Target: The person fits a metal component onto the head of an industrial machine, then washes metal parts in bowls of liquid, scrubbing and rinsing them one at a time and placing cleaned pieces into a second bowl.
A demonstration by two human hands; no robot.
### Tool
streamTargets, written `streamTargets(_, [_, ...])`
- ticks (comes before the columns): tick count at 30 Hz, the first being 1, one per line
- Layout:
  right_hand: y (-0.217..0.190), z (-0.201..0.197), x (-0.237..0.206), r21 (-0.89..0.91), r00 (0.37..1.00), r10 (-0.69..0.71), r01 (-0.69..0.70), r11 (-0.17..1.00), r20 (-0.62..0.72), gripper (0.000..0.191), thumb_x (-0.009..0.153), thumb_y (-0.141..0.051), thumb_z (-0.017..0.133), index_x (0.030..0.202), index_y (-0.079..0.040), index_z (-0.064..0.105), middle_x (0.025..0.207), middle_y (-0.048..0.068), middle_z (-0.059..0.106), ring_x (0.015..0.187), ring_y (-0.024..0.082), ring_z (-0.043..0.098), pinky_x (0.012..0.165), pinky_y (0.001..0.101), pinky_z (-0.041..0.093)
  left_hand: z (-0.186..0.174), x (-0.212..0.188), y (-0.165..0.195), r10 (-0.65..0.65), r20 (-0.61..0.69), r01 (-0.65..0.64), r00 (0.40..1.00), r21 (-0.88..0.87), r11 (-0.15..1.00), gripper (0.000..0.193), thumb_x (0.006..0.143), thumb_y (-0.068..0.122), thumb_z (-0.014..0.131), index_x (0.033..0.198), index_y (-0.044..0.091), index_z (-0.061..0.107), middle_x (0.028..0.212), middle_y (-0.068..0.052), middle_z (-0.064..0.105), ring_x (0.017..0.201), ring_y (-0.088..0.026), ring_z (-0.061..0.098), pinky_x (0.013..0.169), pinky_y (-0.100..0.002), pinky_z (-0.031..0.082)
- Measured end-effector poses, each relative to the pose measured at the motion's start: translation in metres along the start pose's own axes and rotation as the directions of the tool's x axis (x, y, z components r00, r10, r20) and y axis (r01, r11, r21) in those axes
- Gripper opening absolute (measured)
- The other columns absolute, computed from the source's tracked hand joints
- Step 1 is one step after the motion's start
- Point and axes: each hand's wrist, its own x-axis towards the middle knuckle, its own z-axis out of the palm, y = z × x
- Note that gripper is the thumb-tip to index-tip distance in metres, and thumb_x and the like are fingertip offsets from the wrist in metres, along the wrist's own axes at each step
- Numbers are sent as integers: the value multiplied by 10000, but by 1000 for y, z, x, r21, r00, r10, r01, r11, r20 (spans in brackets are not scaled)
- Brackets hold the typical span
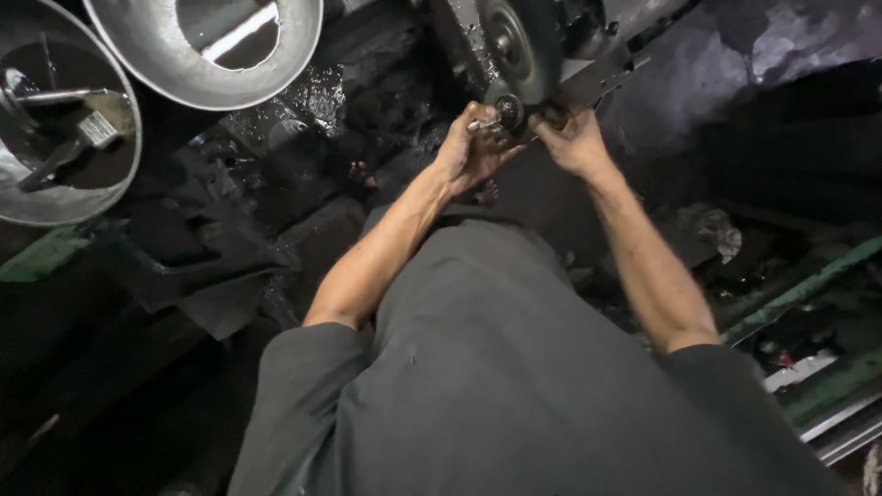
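Left hand [470, 147] grips a metal tool [484, 123] — right hand [571, 140] clutches the dark wheel [514, 46].

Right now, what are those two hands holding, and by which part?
The left hand grips a small silvery tool by its shaft, at the dark machine part. The right hand grips that part's edge; exactly where is unclear.

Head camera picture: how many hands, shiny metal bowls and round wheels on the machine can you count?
Hands: 2, the left hand and the right hand, both at the machine
Shiny metal bowls: 2, the middle bowl and the left bowl
Round wheels: 1, the dark wheel
Total: 5
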Motion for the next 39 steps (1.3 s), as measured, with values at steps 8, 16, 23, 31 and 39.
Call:
streamTargets(8, [10,7,-68,104,983,123,-110,988,-138,452,977,-9,713,1396,42,550,1239,73,674,1105,107,645,953,266,539,-8,-12,-14,-87,-34,92,996,467,879,596,858,281,746,1359,79,492,1221,-83,617,1122,-241,613,899,-372,530])
streamTargets(16, [-47,13,-94,-299,965,-60,-20,954,-256,551,1024,-15,694,1524,23,466,1234,88,718,1069,126,684,931,259,560,-1,-1,-17,-141,296,94,945,168,981,609,833,259,743,1366,27,561,1274,-84,638,1160,-214,609,1011,-360,508])
streamTargets(23, [-50,-6,-72,-356,993,-67,27,934,-100,490,1022,-6,694,1469,65,505,1153,113,741,1032,115,659,874,259,551,2,3,-22,-115,332,103,936,52,993,585,861,341,684,1349,27,602,1288,-81,655,1168,-226,607,1093,-408,475])
streamTargets(31, [-38,-31,-37,-237,998,1,14,971,62,379,968,25,677,1330,84,580,1133,86,720,1035,105,662,874,258,572,14,5,-17,-54,356,34,933,62,998,481,851,282,657,1260,28,660,1257,-88,679,1212,-237,619,1188,-468,450])
streamTargets(39, [-28,-35,-15,-335,989,118,-80,939,94,239,955,-6,709,1187,25,660,989,32,711,858,85,637,753,252,539,10,9,-13,-26,291,29,956,-6,1000,369,842,275,658,1109,23,694,1215,-143,697,1194,-270,632,1146,-468,465])
